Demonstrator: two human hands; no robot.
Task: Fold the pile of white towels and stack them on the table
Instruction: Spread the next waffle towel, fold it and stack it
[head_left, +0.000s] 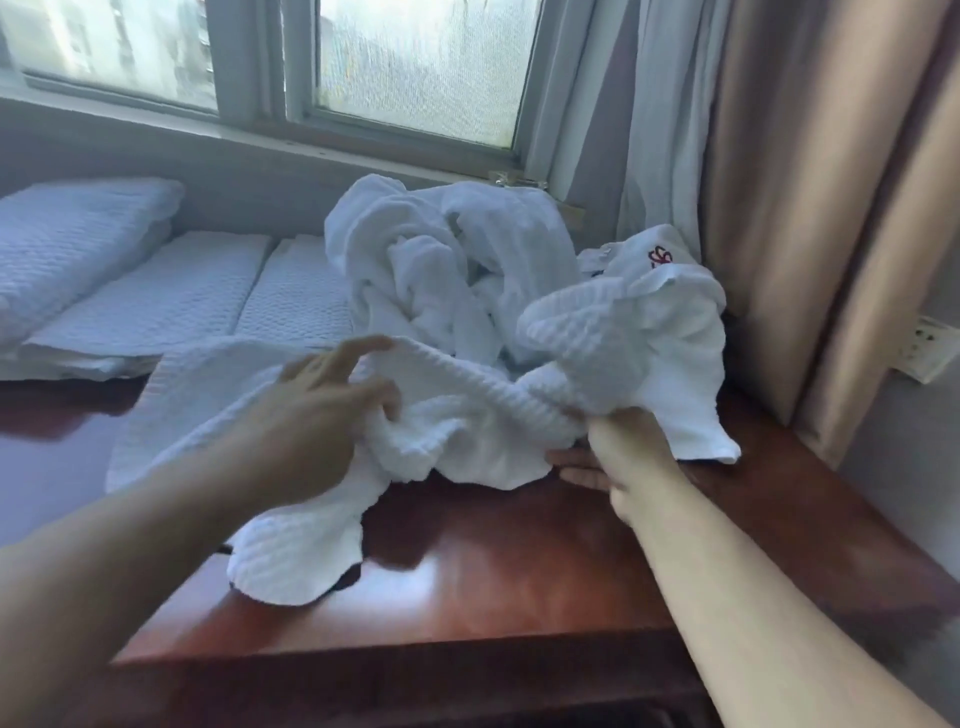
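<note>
A crumpled white waffle towel (291, 551) lies across the red-brown table (493, 582), one end hanging toward me. My left hand (322, 405) grips a bunched fold of it near the middle, index finger raised along its ridge. My right hand (618, 447) reaches under the towel's right end, its fingers mostly hidden by the cloth. Behind them sits a tangled pile of white towels (447, 260), one with a red emblem (660, 257). Folded waffle towels (171, 296) lie side by side at the back left.
A window (415, 67) and its sill run behind the table. Beige curtains (810, 197) hang at the right, close to the pile. A white wall socket (927, 345) shows beside the curtain. The table's front edge (395, 654) is near me.
</note>
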